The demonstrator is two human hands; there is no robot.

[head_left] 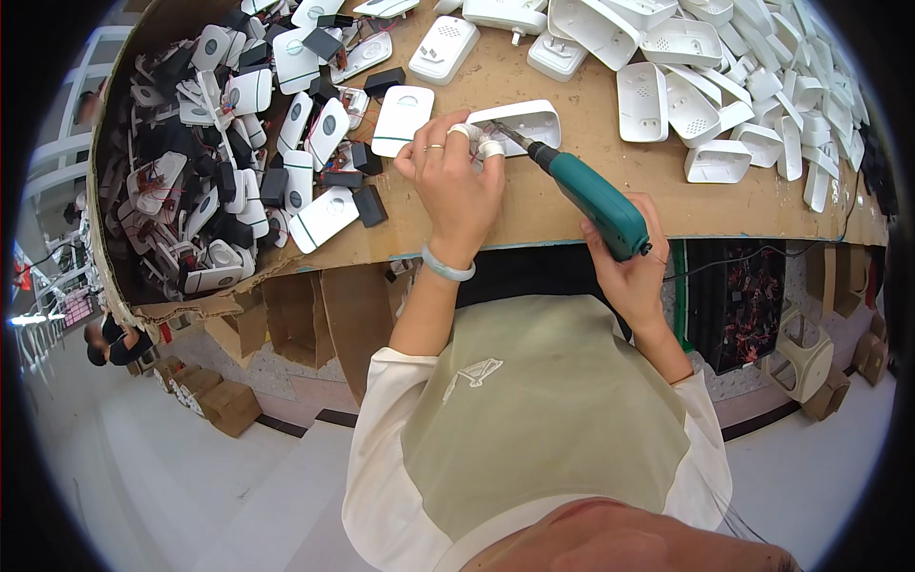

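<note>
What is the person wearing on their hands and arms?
The left hand has a thin ring on one finger, white tape wrapped round two fingertips, and a pale green bangle at the wrist. The right hand wears nothing. Both forearms are bare, with short white sleeves above the elbows.

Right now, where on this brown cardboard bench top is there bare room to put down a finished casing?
Bare cardboard runs along the near edge, between the left hand and teal electric screwdriver, and right of it below the heap of white plastic shells. The far-left pile of black-and-white parts is crowded.
</note>
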